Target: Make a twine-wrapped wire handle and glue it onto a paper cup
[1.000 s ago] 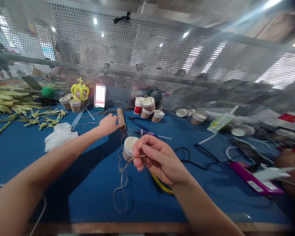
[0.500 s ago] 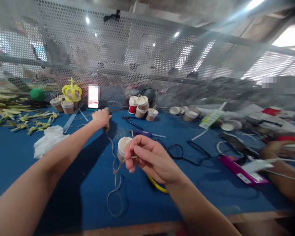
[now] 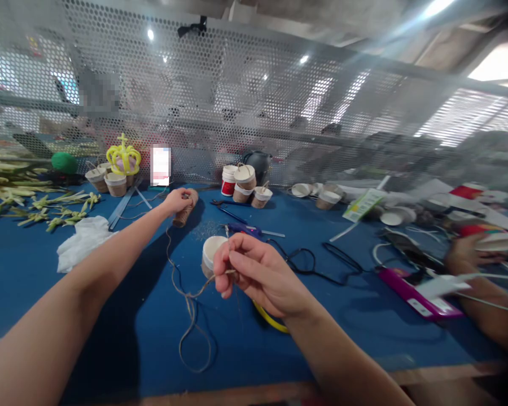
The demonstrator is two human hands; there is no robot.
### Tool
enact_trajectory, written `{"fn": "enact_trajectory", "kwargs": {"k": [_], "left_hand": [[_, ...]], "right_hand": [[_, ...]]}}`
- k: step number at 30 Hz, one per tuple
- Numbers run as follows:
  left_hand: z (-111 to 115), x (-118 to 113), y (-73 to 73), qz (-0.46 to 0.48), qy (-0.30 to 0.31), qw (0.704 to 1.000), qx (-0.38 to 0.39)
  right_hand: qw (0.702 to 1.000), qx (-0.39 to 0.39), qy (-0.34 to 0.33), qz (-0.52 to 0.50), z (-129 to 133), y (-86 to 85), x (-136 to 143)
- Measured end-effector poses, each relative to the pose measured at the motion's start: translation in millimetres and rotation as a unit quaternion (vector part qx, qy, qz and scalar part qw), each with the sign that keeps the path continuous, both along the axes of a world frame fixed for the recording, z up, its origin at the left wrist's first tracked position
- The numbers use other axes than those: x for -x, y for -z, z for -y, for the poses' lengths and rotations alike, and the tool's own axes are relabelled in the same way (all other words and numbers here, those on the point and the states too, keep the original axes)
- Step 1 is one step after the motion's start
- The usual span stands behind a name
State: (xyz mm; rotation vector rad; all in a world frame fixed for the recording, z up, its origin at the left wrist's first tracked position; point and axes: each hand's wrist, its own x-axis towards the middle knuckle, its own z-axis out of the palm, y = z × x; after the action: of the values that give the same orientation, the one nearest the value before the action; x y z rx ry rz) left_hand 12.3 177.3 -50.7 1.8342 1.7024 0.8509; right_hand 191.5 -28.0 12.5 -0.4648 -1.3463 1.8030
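My left hand (image 3: 181,201) reaches far across the blue table (image 3: 161,344), its fingers closed on the upper left side of a roll of brown twine (image 3: 184,215). From the roll, loose twine (image 3: 189,304) runs toward me and loops on the table. Its other end is pinched in my right hand (image 3: 248,270), whose fingers are pressed together at the centre. Just behind my right fingertips stands a twine-wrapped cup with a white top (image 3: 213,251). A yellow curved object (image 3: 271,320) is partly hidden beneath my right hand.
Behind my right hand lie a blue glue gun (image 3: 245,229) and pliers (image 3: 231,202). Small wrapped cups (image 3: 243,183), a yellow crown (image 3: 123,159) and a lit phone (image 3: 161,165) line the back. A purple box (image 3: 419,296) and another person's hand (image 3: 463,256) are at right.
The twine roll has turned and tilted under my left hand, which has shifted slightly right. The loose twine has slid left. My right hand has hardly moved.
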Motion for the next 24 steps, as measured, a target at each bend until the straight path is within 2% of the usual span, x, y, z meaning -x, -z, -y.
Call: {"fn": "enact_trajectory", "kwargs": {"k": [3, 6, 8, 11, 13, 14, 16, 17, 20, 24], "left_hand": [[5.2, 3.3, -4.1, -0.015, -0.002, 1.0, -0.022], [21.9, 9.9, -20.3, -0.009, 0.009, 0.999, -0.045], [43.1, 12.5, -35.4, 0.01, 0.039, 0.998, -0.043], [89.7, 10.3, -54.6, 0.073, 0.12, 0.99, -0.016], [124.3, 5.7, -60.8, 0.251, 0.233, 0.936, 0.087], [140.3, 3.0, -61.6, 0.306, 0.267, 0.905, 0.126], [166.4, -2.2, -60.2, 0.357, 0.303, 0.869, 0.159], [175.7, -4.3, -58.6, 0.359, 0.311, 0.864, 0.165], [189.4, -6.4, -54.9, 0.325, 0.277, 0.893, 0.141], [188.5, 1.2, -57.5, 0.224, 0.225, 0.948, 0.01]], "right_hand": [[1.0, 0.002, 0.003, 0.003, 0.9, 0.4, 1.8], [1.0, 0.008, 0.024, 0.016, 1.7, 1.1, 4.4], [0.999, 0.014, 0.044, 0.022, 1.4, 2.0, 6.5], [0.997, 0.027, 0.074, 0.015, -1.1, 4.0, 9.5], [0.995, 0.029, 0.096, 0.006, -3.7, 5.5, 11.2], [0.994, 0.027, 0.107, 0.004, -4.8, 6.3, 12.0], [0.992, 0.024, 0.122, 0.004, -6.4, 7.7, 13.5], [0.992, 0.022, 0.126, 0.008, -6.6, 8.3, 14.3], [0.99, 0.004, 0.139, 0.035, -5.5, 10.0, 15.5], [0.977, -0.054, 0.175, 0.107, -4.8, 12.0, 14.0]]}}
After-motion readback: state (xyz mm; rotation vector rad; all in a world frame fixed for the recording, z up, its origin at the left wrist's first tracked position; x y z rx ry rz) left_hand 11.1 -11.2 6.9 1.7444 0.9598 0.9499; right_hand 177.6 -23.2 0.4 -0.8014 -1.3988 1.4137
